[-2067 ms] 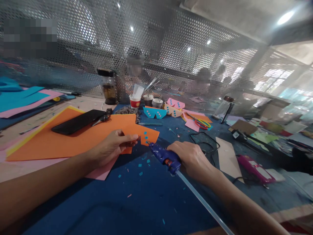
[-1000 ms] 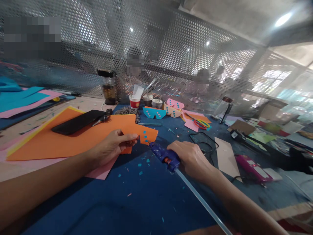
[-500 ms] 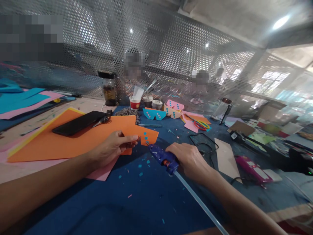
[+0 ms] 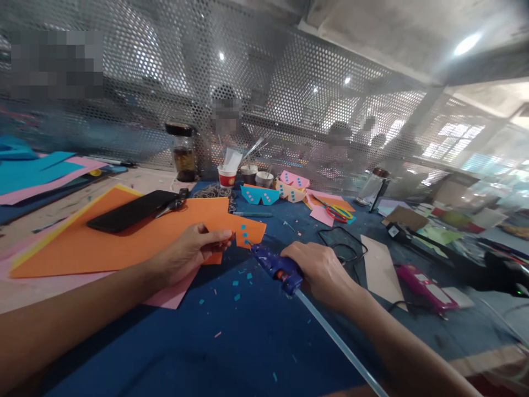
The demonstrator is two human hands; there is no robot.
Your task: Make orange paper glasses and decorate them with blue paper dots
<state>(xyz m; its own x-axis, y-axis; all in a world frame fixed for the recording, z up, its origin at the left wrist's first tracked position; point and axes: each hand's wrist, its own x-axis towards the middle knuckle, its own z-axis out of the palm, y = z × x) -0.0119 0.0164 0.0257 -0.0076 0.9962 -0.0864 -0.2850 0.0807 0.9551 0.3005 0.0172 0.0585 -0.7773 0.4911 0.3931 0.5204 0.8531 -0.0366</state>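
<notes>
Between its thumb and fingers, my left hand (image 4: 206, 241) pinches an orange paper cutout (image 4: 257, 230) that carries 3 small blue squares. My right hand (image 4: 316, 263) is wrapped round a blue glue gun (image 4: 273, 263), whose nozzle is at the lower edge of the cutout, by the lowest square. A long clear glue stick (image 4: 330, 331) sticks out of the gun's back end. Small blue paper bits (image 4: 236, 283) lie scattered on the dark blue table top (image 4: 231, 353) below. Orange sheets (image 4: 124, 248) lie under and behind my left hand.
A black phone (image 4: 134, 211) and small scissors (image 4: 171, 204) rest on the orange sheets. Behind stand blue (image 4: 259, 195), beige and pink paper masks, paper cups (image 4: 227, 176) and a jar (image 4: 184, 151). To the right are colourful-handled scissors (image 4: 339, 213), a black cable (image 4: 343, 242) and a magenta device (image 4: 425, 286).
Both hands keep nearly the same place, with the glue gun's nozzle still by the lowest blue square. The view has shifted very slightly.
</notes>
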